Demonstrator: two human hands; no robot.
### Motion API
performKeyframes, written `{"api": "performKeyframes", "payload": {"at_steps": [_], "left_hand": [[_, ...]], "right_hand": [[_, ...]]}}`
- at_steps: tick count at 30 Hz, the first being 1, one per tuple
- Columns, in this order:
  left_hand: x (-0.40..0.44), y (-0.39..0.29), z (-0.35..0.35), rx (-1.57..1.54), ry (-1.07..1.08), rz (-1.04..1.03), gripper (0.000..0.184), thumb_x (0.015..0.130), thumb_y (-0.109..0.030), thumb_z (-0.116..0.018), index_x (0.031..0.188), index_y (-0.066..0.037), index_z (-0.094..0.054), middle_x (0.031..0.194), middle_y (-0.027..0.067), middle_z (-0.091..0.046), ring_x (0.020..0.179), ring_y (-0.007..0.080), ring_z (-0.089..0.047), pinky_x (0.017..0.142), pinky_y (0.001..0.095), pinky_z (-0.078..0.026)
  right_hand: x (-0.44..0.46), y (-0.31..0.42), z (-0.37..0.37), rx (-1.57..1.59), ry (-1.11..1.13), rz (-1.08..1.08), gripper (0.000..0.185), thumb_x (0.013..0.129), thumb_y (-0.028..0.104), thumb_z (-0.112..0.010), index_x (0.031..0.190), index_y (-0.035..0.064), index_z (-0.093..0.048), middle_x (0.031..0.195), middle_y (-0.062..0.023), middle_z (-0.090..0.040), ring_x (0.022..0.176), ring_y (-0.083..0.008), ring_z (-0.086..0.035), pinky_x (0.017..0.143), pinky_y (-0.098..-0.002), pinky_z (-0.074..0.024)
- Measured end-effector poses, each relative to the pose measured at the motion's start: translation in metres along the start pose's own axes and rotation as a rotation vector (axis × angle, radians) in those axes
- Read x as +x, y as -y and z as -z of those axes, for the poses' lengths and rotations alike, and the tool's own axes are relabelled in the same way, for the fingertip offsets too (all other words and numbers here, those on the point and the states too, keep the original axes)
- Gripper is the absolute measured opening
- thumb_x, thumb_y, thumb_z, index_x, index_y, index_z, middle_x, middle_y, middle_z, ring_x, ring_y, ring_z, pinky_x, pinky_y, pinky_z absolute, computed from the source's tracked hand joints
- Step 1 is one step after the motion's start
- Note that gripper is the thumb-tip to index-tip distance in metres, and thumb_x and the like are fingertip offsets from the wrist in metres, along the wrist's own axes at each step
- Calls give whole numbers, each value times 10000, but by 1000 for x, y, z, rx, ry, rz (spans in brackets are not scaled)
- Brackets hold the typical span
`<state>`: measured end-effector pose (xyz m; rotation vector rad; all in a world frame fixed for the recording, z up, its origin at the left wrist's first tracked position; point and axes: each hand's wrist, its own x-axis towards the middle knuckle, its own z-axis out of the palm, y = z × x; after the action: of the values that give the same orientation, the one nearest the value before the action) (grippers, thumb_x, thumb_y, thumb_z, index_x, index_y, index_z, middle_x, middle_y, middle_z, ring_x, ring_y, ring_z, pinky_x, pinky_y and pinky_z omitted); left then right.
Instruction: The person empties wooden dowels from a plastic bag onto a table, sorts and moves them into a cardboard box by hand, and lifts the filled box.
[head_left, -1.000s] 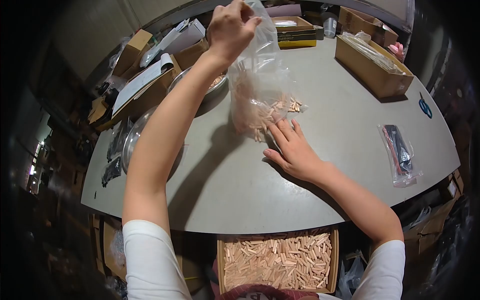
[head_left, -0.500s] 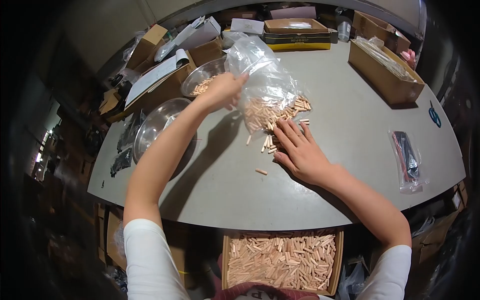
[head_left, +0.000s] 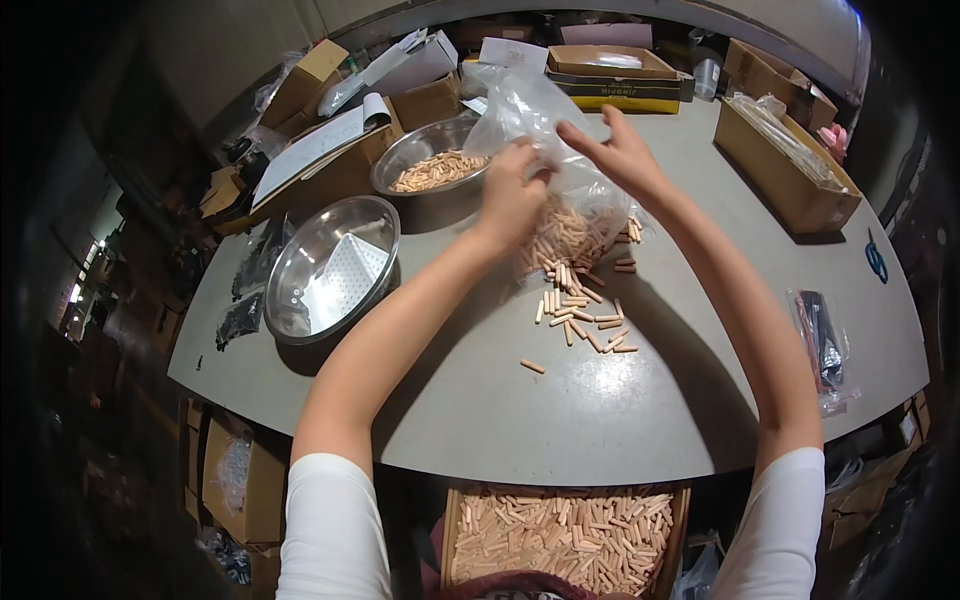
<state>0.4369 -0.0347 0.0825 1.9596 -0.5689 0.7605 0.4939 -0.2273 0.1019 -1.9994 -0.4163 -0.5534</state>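
A clear plastic bag (head_left: 522,108) stands on the table, its lower part full of short wooden dowels (head_left: 570,235). My left hand (head_left: 513,200) is closed on the left side of the bag, fingers curled into the film. At the bag's upper right, my right hand (head_left: 622,158) has its thumb and fingers apart; whether it touches the film I cannot tell. Loose dowels (head_left: 580,316) lie scattered in front of the bag, with a single dowel (head_left: 533,366) nearer to me.
Left of the bag are a steel bowl of dowels (head_left: 385,160) and a steel bowl (head_left: 277,290) with a white perforated piece (head_left: 352,275). A box of dowels (head_left: 683,520) sits below the table's front edge. Scissors (head_left: 876,258) and a packaged item (head_left: 820,340) lie right, near a carton (head_left: 775,165).
My right hand has lifted off the loose dowels and moved up beside the bag. My left hand has moved right and down onto the bag. More loose dowels show in front.
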Motion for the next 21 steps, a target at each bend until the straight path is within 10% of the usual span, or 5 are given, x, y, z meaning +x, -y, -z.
{"api": "performKeyframes", "payload": {"at_steps": [4,7,11,14,21], "left_hand": [[-18,-30,9,253,211,-396,214,794,-14,-635,1006,-15,-669,1190,184,-675,1232,399,-572,1045,466,-454],[-50,-50,19,473,157,-361,303,894,-38,-628,1194,-2,-655,1415,250,-582,1354,437,-499,1125,506,-390],[-124,-91,29,593,344,-181,907,963,-549,-670,1662,-102,-302,1725,277,-165,1577,548,-118,1176,788,-123],[-160,-89,18,610,563,-197,883,946,-757,-541,1679,-318,-319,1760,229,-115,1585,572,59,1055,910,34],[-146,-91,-2,611,536,-170,796,948,-743,-542,1644,-392,-378,1788,146,-44,1589,552,111,1018,941,35]], "right_hand": [[24,44,14,-69,179,53,666,756,604,-815,996,-16,-776,883,-155,-774,812,-246,-739,795,-386,-557],[27,35,25,-18,84,150,505,773,478,-804,942,2,-787,814,-114,-765,767,-231,-727,737,-360,-539],[9,53,54,328,-109,125,285,914,295,-737,942,12,-755,740,-14,-701,660,-102,-644,614,-307,-505],[2,68,62,491,-128,46,257,965,275,-709,925,21,-712,728,-22,-679,578,-94,-610,507,-277,-465],[-5,100,69,673,-305,152,209,1010,265,-657,965,61,-649,800,-32,-679,578,-94,-581,466,-266,-430]]}}
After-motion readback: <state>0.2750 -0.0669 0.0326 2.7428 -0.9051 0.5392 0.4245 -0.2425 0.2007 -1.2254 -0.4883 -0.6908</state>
